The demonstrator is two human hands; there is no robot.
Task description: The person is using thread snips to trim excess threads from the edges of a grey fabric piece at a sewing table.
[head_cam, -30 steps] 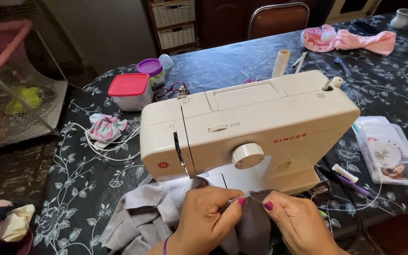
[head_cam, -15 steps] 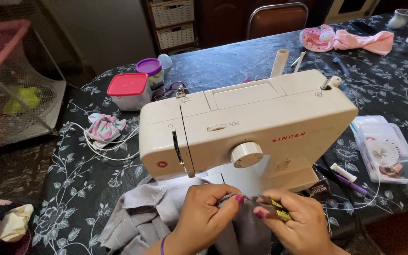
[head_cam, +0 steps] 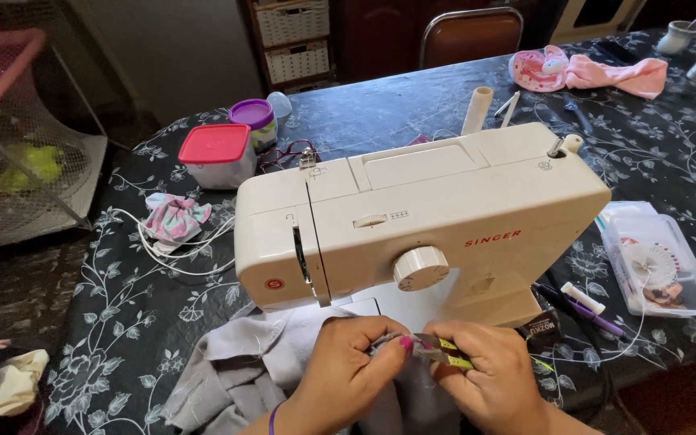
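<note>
I see the grey fabric (head_cam: 239,374) bunched at the near edge of the table, in front of the sewing machine's bed, and both hands meet over its right part. My left hand (head_cam: 348,366) pinches a fold of the cloth between thumb and fingertips. My right hand (head_cam: 485,379) is closed around a small tool with a yellow-green handle (head_cam: 453,354), its tip at the fold where the two hands touch; I cannot tell exactly what kind of tool it is.

Directly behind the hands stands the cream sewing machine (head_cam: 420,217), which blocks the view of the table beyond it. To its right lie a purple pen (head_cam: 590,310) and a clear plastic tray (head_cam: 658,258) with small sewing bits. To the left sit a patterned scrap with white cord (head_cam: 172,221), a clear box with a pink lid (head_cam: 217,155) and a purple-lidded jar (head_cam: 253,117). Further back on the right lie pink cloth pieces (head_cam: 586,71).

Everything rests on a dark tablecloth with white floral print (head_cam: 106,322). A chair (head_cam: 470,34) stands at the far side, wicker drawers (head_cam: 293,36) against the wall, and a pink-rimmed mesh basket (head_cam: 10,137) on the left.
</note>
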